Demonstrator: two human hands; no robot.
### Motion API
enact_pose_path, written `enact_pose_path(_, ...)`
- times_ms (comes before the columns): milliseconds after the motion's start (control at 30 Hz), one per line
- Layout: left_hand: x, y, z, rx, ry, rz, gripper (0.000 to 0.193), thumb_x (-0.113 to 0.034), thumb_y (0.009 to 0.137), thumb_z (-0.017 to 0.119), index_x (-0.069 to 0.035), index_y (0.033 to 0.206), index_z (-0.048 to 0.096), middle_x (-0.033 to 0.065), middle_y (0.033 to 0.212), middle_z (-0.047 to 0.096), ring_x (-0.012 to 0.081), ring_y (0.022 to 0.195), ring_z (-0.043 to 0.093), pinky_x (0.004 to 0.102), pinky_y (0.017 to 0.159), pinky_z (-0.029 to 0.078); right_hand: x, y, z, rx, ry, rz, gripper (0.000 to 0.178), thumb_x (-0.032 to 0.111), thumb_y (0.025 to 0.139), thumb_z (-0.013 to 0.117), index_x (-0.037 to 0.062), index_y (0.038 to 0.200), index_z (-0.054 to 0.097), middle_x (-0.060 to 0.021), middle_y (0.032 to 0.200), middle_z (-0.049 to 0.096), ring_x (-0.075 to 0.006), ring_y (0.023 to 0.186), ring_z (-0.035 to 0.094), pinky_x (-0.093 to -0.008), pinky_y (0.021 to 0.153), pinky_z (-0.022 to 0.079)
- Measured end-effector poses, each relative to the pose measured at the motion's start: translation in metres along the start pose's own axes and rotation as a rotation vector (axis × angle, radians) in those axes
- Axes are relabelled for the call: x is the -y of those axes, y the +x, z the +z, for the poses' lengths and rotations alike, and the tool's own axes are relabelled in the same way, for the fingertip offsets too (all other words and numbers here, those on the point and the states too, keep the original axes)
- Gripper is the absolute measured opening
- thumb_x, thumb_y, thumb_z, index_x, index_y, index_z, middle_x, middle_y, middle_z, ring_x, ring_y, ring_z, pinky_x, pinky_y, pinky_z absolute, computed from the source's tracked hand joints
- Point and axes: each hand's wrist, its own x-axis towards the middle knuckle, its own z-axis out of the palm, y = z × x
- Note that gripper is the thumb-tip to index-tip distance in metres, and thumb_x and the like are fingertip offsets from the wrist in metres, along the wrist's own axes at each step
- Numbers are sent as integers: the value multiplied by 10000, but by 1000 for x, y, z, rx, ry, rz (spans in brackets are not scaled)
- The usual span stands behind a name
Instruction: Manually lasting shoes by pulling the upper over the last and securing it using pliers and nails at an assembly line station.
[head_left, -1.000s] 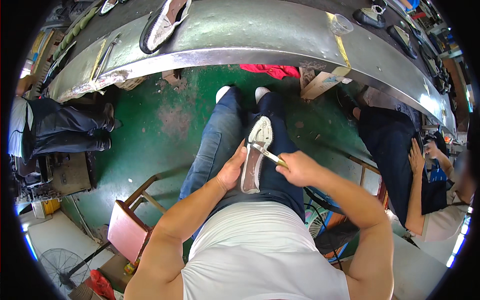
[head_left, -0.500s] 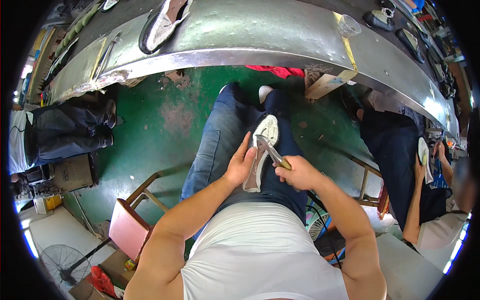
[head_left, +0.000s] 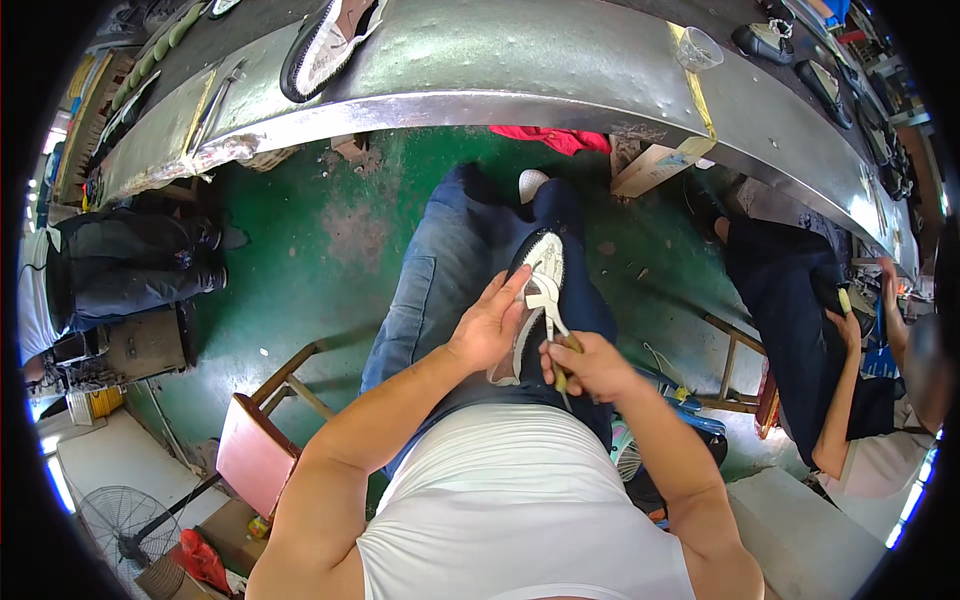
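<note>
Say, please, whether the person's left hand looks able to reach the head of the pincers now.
Probably yes: the left hand is close beside the head of the pincers, over the shoe, and nothing seems to stand between. Whether they already touch, I cannot tell.

View down onto a person's lap (head_left: 440, 280), black-edged shoe (head_left: 547, 254) resting there, left hand (head_left: 488, 330) at its left edge, right hand (head_left: 594, 367) gripping metal pincers (head_left: 543, 300) over it, metal bench (head_left: 540, 60) ahead, green floor (head_left: 290, 270) below
</note>
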Motion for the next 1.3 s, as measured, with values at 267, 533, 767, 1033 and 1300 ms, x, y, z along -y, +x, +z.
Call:
enact_pose_path(267,-20,4,-2,37,190,-46,460,-235,1007,504,-221,1465,461,363,1434,426,497,1024,648,494,902,552,46,13,-20,-197,-612,-239,432,378,1055,444,-20,944,572,-110,757,675,-191,617,669,-319,544,521)
enact_pose_path(533,-9,-11,10,-101,175,-9,646,-244,993,539,-70,1551,263,336,1506,352,494,1155,586,482,956,519,61,11,-7,-190,-834,-335,440,354,1070,414,-19,895,568,-140,725,650,-258,656,658,-387,655,522)
enact_pose_path(767,-13,-11,6,11,28,-279,900,-268,985,579,5,1574,-45,310,1564,283,422,1362,455,428,1111,384,16,0,1,-251,-1270,-489,399,355,1030,479,-28,957,563,-261,883,664,-444,836,651,-532,745,500)
enact_pose_path(1033,6,-48,-10,358,-462,-305,950,-162,970,594,-103,1596,-119,240,1644,115,305,1529,141,355,1217,178,23,-26,13,-227,-1045,-569,388,360,1016,507,-19,1043,588,-251,913,663,-432,851,654,-513,744,506)
enact_pose_path(1300,6,-53,-27,173,-552,-330,732,-98,984,573,-7,1587,169,187,1554,385,251,1431,370,337,1171,295,-13,-16,-9,-158,-941,-454,405,352,1032,470,-32,1018,597,-212,904,685,-389,822,679,-459,726,525)
